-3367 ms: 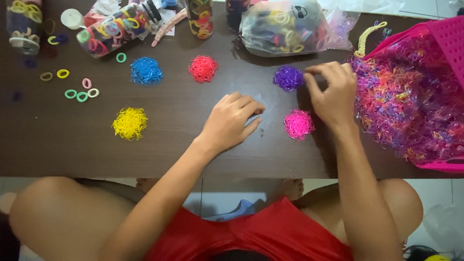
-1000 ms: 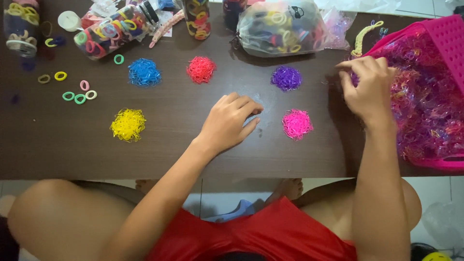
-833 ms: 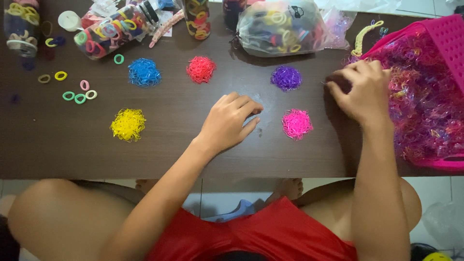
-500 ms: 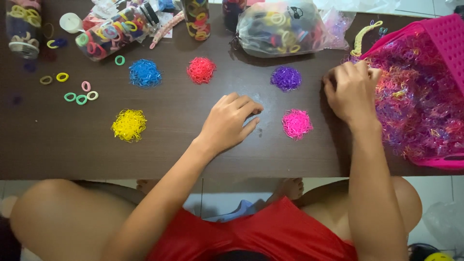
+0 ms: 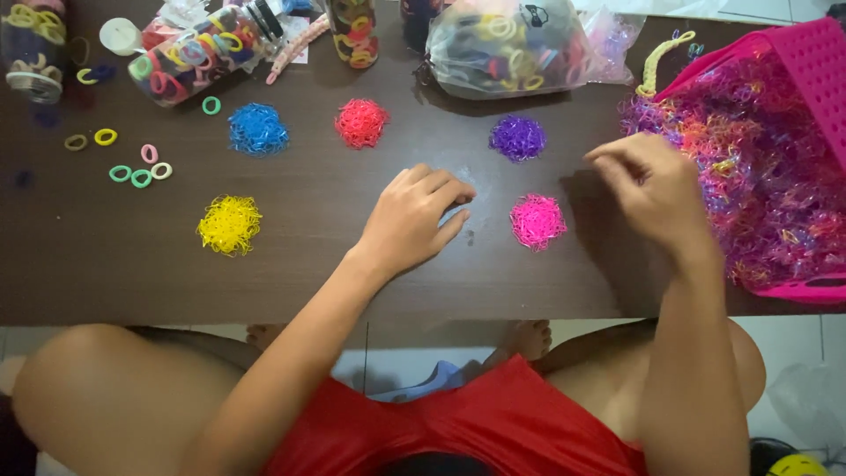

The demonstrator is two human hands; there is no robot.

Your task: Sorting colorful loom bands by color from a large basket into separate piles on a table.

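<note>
**poster1:** So, biggest thing first: a dark brown desk [image 5: 300,264] fills the view. On its right end a pink perforated basket [image 5: 815,75] lies tipped, with a heap of mixed tiny elastic bands [image 5: 758,176] spilling out of it, mostly pink, purple and orange. At the top middle sits a clear bag of hair ties [image 5: 507,44], and at top left a clear jar of hair ties [image 5: 189,53] lies on its side.

**poster2:** And the hands?

**poster1:** The left hand [image 5: 414,219] lies palm down on the desk near the centre, fingers loosely curled with the tips on the wood, holding nothing. The right hand [image 5: 652,189] hovers at the edge of the mixed heap, just right of the pink pile [image 5: 538,220]. Its fingers [image 5: 608,152] are pinched narrow together; can't tell whether a band is caught between them, too small to see.

**poster2:** What about the sorted piles?

**poster1:** Five small ones, each a single colour. The yellow pile [image 5: 229,225] is at the left, the blue pile [image 5: 258,130] and red pile [image 5: 361,122] sit further up, and the purple pile [image 5: 517,137] is above the pink one. They're all apart from each other. Smallest stuff: a few loose ring ties [image 5: 132,167] in green, yellow and pink near the left edge.
</note>
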